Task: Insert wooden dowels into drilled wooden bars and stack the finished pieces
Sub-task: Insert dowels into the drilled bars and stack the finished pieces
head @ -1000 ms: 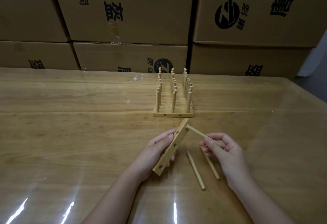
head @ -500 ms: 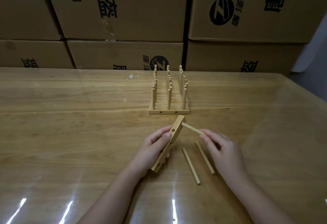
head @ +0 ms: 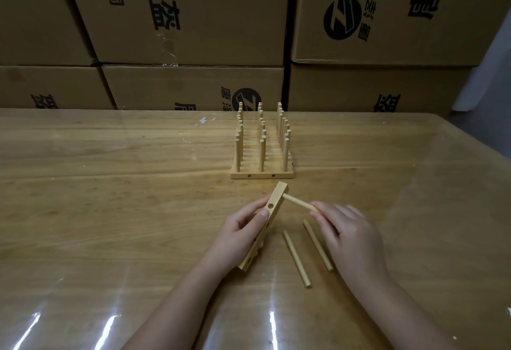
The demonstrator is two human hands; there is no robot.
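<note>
The pale round wooden dowel (head: 298, 202) now stands shorter out of the far end of the drilled rectangular wooden bar (head: 265, 225) than a second ago: seating is progressing. Left hand (head: 240, 235) clasps the tilted bar above the desk (head: 110, 211); right hand (head: 349, 235) pinches the dowel's free end. Two loose dowels (head: 296, 258) lie between the hands. The finished stack (head: 262, 153) stands beyond

Glossy wooden table (head: 110, 211), two loose dowels (head: 296, 258), finished stack (head: 262, 175) behind
</note>
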